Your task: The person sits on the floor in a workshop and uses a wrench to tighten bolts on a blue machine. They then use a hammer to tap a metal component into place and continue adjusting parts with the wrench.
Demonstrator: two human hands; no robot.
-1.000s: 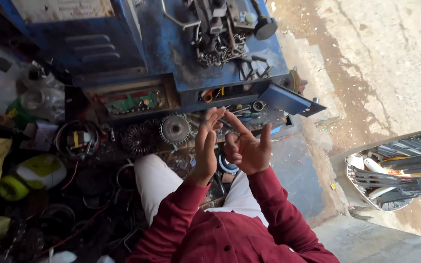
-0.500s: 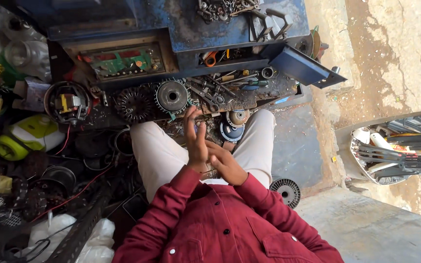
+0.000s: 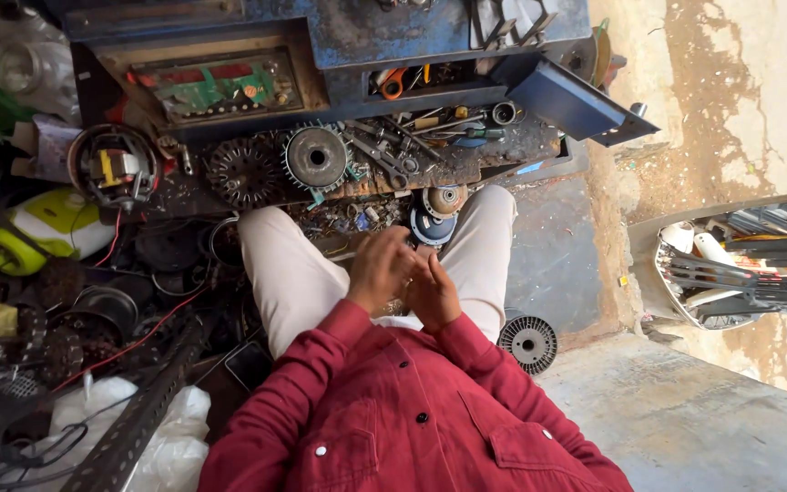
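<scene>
— Start at the left. What is the left hand point(image 3: 381, 269) doing?

— It sits over the lap, knuckles up, fingers curled inward and pressed against the right hand point(image 3: 432, 293). Whether it grips anything I cannot tell; the palm is hidden.

— And the right one?

— Just beside it, touching, fingers bent and narrow, thumb side toward the left hand. If something small lies between them, it does not show.

— Pose of the arms?

— Both red sleeves point(image 3: 321, 355) come in from below, elbows out, wrists meeting above the cream trousers point(image 3: 289, 273) at the middle of the lap.

— What holds things around them?

— Ahead of the knees, a blue metal toolbox point(image 3: 412, 36) with an open tray point(image 3: 430, 87) holding orange-handled pliers and loose tools. Left of that, a wooden box point(image 3: 220, 87) with a green circuit board in it. Below the tray, a grimy shelf point(image 3: 466, 155) carries a toothed gear wheel point(image 3: 315, 158), a dark fan-like rotor point(image 3: 241, 170) and spanners.

— Further right?

— A round laminated rotor point(image 3: 528, 342) lies on the floor, near the right thigh.
</scene>
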